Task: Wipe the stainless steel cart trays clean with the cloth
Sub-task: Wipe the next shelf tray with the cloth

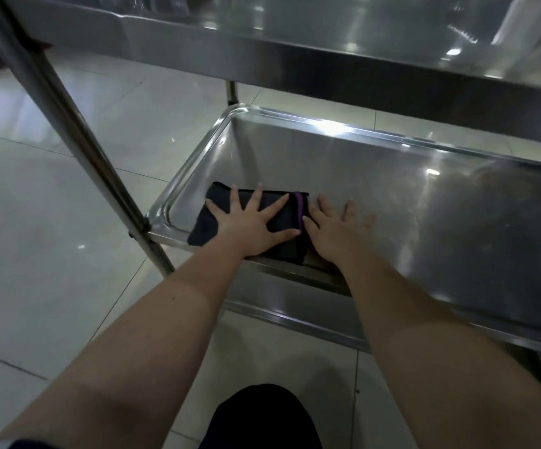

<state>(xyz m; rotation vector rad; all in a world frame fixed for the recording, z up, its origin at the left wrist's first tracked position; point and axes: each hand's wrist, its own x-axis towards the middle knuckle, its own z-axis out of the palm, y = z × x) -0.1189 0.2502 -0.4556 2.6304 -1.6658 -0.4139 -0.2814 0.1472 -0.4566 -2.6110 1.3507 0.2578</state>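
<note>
While both palms lie flat w/ fingers spread, gripping nothing, the left hand [249, 226] presses on the dark folded cloth [206, 226] at mid-frame, in the lower tray's [424, 222] left corner. Right hand [337, 234] rests on bare steel just beside the cloth's purple-striped edge. Upper tray [360, 27] spans the frame's top.

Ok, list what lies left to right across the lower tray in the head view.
Post → tray rim → left hand, pressing the cloth → right hand.
</note>
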